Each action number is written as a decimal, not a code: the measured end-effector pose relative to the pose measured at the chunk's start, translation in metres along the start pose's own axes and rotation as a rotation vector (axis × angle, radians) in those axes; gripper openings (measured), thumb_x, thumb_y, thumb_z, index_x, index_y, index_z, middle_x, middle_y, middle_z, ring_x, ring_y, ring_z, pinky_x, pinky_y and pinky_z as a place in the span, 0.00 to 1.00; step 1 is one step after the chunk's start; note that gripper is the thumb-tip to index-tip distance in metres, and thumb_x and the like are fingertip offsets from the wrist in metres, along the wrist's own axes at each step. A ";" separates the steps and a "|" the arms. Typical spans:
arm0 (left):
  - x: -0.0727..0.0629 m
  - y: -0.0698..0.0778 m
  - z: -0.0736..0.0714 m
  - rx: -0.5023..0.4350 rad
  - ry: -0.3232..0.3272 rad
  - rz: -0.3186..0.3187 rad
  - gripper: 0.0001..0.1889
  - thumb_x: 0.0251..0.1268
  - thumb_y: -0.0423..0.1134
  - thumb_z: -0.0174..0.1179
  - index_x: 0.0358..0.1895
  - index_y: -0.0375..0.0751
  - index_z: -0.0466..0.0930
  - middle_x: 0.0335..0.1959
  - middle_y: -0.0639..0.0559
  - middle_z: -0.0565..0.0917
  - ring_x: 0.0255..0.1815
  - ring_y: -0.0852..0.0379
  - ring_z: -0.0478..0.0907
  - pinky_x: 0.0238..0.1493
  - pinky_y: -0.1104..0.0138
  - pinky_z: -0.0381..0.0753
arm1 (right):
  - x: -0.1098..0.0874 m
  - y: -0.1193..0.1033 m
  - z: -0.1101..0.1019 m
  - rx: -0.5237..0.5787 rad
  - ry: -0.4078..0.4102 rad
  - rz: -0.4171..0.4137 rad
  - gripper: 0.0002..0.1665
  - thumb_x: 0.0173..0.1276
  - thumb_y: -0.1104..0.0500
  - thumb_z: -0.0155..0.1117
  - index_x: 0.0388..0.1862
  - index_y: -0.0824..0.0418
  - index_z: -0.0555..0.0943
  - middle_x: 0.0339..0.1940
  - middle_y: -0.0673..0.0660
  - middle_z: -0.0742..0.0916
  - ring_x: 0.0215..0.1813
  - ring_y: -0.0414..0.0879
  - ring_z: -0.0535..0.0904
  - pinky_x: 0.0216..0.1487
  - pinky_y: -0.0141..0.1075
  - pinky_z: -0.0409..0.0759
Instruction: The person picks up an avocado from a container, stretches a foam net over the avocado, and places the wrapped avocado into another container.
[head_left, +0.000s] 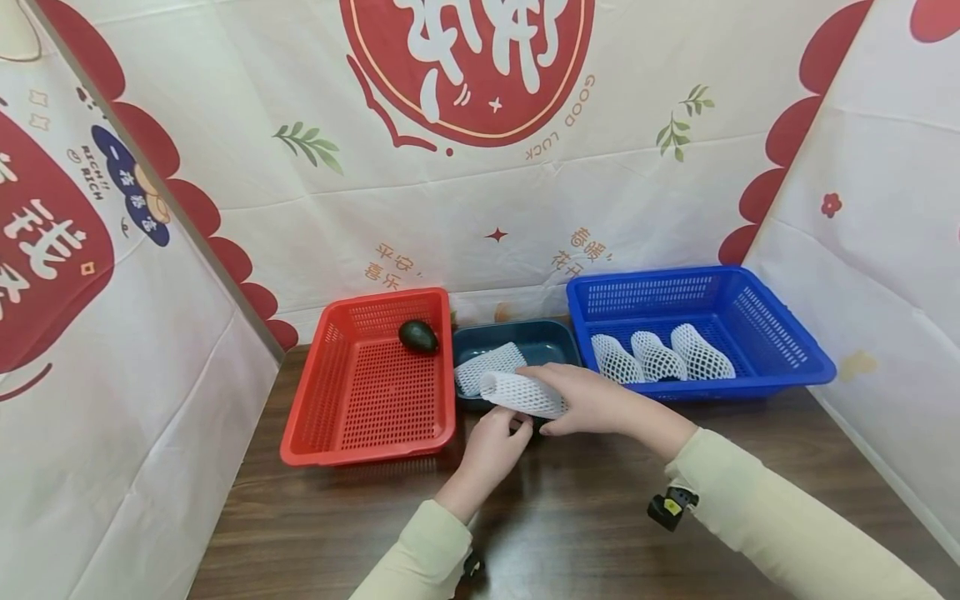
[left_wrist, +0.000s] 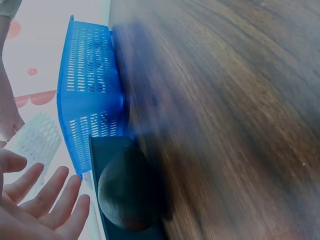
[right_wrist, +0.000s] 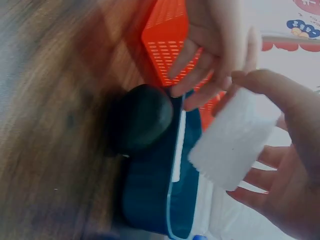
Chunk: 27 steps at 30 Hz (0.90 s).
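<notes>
My right hand (head_left: pixel 585 398) grips a white foam net sleeve (head_left: pixel 517 393) above the near edge of the dark teal tray (head_left: pixel 551 333). In the right wrist view the held sleeve (right_wrist: pixel 232 145) looks flattish between thumb and fingers. Close to its lower end is my left hand (head_left: pixel 491 450), with loosely spread fingers (left_wrist: pixel 50 192) and nothing held in the left wrist view. A dark avocado (right_wrist: pixel 145 117) lies on the wooden table against the tray's near side, mostly hidden below the hands in the head view. Another foam net sleeve (head_left: pixel 491 367) lies inside the tray.
Left of the tray stands a red basket (head_left: pixel 322 400) with one avocado (head_left: pixel 417 336) near its back right corner. On the right, a blue basket (head_left: pixel 787 354) contains three foam net sleeves (head_left: pixel 658 357) in a row. Printed cloth walls (head_left: pixel 487 200) enclose the table.
</notes>
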<state>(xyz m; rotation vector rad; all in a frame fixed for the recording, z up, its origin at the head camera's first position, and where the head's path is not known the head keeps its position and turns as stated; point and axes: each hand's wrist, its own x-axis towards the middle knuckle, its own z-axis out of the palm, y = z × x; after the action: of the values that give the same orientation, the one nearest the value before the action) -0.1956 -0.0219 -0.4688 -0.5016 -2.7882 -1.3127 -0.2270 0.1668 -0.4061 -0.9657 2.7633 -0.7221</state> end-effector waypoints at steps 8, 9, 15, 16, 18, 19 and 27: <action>-0.002 0.008 -0.002 -0.046 -0.031 0.044 0.12 0.70 0.39 0.57 0.53 0.48 0.80 0.43 0.56 0.82 0.40 0.63 0.79 0.43 0.68 0.80 | 0.000 0.006 0.013 -0.032 0.129 -0.009 0.54 0.51 0.59 0.79 0.75 0.55 0.62 0.66 0.59 0.76 0.62 0.53 0.74 0.58 0.51 0.75; -0.002 0.008 -0.002 -0.053 -0.036 0.040 0.11 0.70 0.39 0.57 0.53 0.48 0.80 0.43 0.57 0.82 0.40 0.63 0.79 0.43 0.68 0.80 | -0.001 0.007 0.013 -0.032 0.150 -0.004 0.53 0.51 0.60 0.79 0.75 0.55 0.63 0.65 0.59 0.76 0.61 0.53 0.75 0.57 0.51 0.75; 0.001 0.006 -0.003 -0.079 -0.032 -0.020 0.11 0.70 0.40 0.57 0.51 0.45 0.82 0.44 0.57 0.82 0.45 0.57 0.79 0.47 0.63 0.80 | -0.007 0.010 0.006 -0.061 0.245 0.053 0.47 0.52 0.64 0.76 0.72 0.57 0.67 0.63 0.61 0.78 0.58 0.56 0.77 0.52 0.53 0.78; 0.001 0.004 -0.003 -0.070 -0.019 -0.035 0.12 0.70 0.40 0.58 0.52 0.44 0.82 0.45 0.55 0.82 0.46 0.56 0.79 0.48 0.62 0.79 | -0.008 0.011 0.005 -0.063 0.249 0.065 0.47 0.52 0.64 0.76 0.71 0.57 0.67 0.62 0.61 0.78 0.58 0.56 0.77 0.52 0.54 0.78; 0.003 -0.001 -0.002 -0.045 0.012 -0.066 0.13 0.69 0.41 0.59 0.53 0.44 0.82 0.48 0.52 0.81 0.50 0.53 0.77 0.52 0.58 0.77 | -0.010 0.013 0.002 -0.070 0.243 0.084 0.47 0.53 0.64 0.76 0.71 0.57 0.67 0.62 0.62 0.78 0.56 0.56 0.77 0.51 0.54 0.78; 0.003 -0.004 -0.002 -0.028 0.029 -0.079 0.14 0.68 0.41 0.59 0.53 0.43 0.81 0.49 0.51 0.80 0.51 0.53 0.76 0.54 0.57 0.76 | -0.011 0.014 0.001 -0.075 0.237 0.089 0.47 0.53 0.63 0.76 0.71 0.57 0.67 0.61 0.62 0.79 0.56 0.56 0.77 0.51 0.54 0.78; 0.007 -0.019 0.006 0.013 0.086 -0.271 0.21 0.64 0.44 0.65 0.58 0.40 0.77 0.55 0.42 0.75 0.57 0.45 0.72 0.58 0.51 0.73 | -0.027 0.023 0.002 -0.099 0.178 0.102 0.46 0.54 0.61 0.75 0.72 0.54 0.67 0.60 0.59 0.79 0.54 0.52 0.77 0.51 0.52 0.78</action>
<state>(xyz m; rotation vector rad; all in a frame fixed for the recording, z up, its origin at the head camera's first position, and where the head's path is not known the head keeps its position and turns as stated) -0.2075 -0.0273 -0.4858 -0.0644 -2.8672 -1.3214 -0.2178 0.1982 -0.4202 -0.8052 3.0034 -0.6925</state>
